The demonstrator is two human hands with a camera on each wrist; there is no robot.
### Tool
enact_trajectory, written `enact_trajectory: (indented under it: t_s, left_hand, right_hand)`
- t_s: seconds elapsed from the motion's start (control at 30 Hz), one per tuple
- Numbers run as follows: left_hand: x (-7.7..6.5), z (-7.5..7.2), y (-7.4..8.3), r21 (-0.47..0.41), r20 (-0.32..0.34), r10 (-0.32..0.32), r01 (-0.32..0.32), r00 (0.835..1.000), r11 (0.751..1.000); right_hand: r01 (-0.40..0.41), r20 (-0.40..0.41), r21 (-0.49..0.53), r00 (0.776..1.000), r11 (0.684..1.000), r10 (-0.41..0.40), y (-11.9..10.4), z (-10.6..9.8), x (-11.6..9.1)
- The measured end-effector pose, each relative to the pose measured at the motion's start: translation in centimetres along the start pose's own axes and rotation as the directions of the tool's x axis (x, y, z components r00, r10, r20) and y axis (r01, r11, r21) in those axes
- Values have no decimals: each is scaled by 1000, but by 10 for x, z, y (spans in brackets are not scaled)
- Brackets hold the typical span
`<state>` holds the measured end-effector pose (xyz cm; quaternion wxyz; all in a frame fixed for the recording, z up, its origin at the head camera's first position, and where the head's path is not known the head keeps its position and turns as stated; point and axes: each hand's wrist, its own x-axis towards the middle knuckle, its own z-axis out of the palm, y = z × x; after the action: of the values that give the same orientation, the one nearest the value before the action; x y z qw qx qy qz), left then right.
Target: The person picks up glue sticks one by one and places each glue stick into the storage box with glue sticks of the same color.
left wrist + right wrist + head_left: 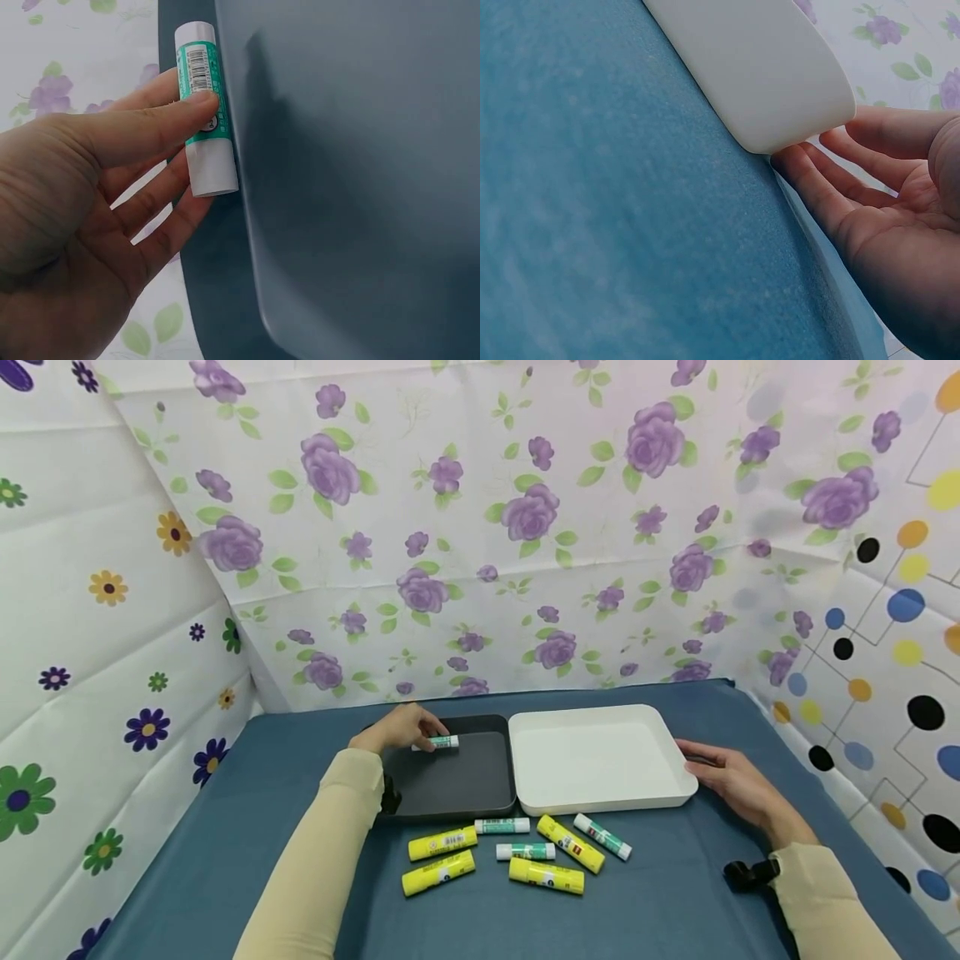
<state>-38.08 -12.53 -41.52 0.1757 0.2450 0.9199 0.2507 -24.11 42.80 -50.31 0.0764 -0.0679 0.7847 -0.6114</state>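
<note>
My left hand (399, 727) pinches a small green-and-white glue stick (447, 742) over the far part of the dark grey tray (461, 785). In the left wrist view the thumb lies across the label of this glue stick (206, 120), with the fingers behind it, close beside the tray's edge. My right hand (735, 783) is at the right side of the white tray (592, 760). In the right wrist view its fairly straight fingertips touch the outer corner of that white tray (772, 82), the thumb near its rim.
In front of the trays lie several yellow glue sticks (546, 876) and a few green-and-white glue sticks (602, 837) on the blue tablecloth (645, 893). The two trays stand side by side. A flowered cloth backdrop (480, 585) rises behind the table.
</note>
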Motion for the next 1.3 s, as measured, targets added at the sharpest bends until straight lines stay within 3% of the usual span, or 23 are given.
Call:
enact_trajectory:
  t_s: [0.87,1.3]
  left_hand:
    - [5,14,-9,65,18,8,-9,1000,998]
    - [4,16,-6,91,-30,-17,19,999,996]
  right_hand:
    - [12,-2,0,1000,1000,-12,1,0,0]
    - [4,4,7,1000,1000,-4,1,0,0]
